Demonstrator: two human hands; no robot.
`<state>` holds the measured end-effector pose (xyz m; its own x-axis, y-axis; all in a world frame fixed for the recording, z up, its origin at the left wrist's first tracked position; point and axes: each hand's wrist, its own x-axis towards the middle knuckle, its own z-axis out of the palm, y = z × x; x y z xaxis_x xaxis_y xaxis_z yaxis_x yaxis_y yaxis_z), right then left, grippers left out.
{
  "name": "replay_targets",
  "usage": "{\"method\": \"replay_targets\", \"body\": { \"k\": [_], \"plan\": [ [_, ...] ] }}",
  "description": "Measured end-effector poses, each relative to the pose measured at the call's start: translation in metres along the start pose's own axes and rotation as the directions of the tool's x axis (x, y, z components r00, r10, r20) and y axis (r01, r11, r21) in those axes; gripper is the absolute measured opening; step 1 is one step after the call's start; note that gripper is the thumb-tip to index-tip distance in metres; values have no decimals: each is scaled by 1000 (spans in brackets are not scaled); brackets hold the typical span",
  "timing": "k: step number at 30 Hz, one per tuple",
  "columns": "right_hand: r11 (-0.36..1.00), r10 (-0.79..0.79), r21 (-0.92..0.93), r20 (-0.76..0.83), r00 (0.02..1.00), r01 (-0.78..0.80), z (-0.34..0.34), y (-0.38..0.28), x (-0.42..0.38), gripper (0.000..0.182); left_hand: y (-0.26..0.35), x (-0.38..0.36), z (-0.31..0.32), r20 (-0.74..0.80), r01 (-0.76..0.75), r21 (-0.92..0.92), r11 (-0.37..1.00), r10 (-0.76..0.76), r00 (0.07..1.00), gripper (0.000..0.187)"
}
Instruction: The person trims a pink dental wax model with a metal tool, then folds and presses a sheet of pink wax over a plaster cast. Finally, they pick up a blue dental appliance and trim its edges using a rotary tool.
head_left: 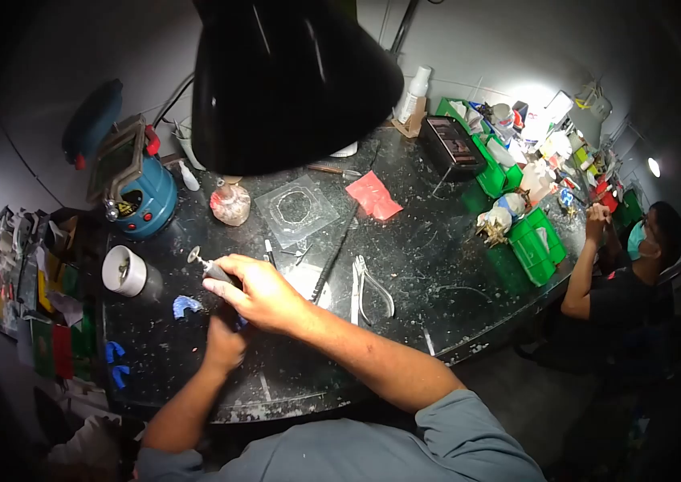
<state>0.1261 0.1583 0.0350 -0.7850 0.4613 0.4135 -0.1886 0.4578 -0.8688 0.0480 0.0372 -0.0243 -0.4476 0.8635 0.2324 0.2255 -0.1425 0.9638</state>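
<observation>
My right hand (264,296) is closed around a rotary handpiece (217,271). A round disc on a thin shank (194,255) sticks out of its tip, toward the upper left. Just below, my left hand (225,347) is closed, partly covered by the right one and a little blurred. A bit of a blue piece (242,322) shows at its fingers; most of that piece is hidden. To the left of both hands lies a blue arch-shaped piece (186,306) on the dark worktable (292,394).
Pliers (358,293), a red sheet (373,196) and a clear square sheet (296,210) lie around. At left stand a white cup (124,271) and a blue machine (146,205). A black lamp shade (292,88) hangs overhead. Another person (621,281) sits at right beside green bins (536,247).
</observation>
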Motion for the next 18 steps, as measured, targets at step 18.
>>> {"method": "replay_targets", "body": {
  "k": [18],
  "plan": [
    [781, 407, -333, -370, 835, -528, -171, -24, -75, 28, 80, 3, 7, -37, 504, -672, 543, -704, 710, 24]
  ]
}}
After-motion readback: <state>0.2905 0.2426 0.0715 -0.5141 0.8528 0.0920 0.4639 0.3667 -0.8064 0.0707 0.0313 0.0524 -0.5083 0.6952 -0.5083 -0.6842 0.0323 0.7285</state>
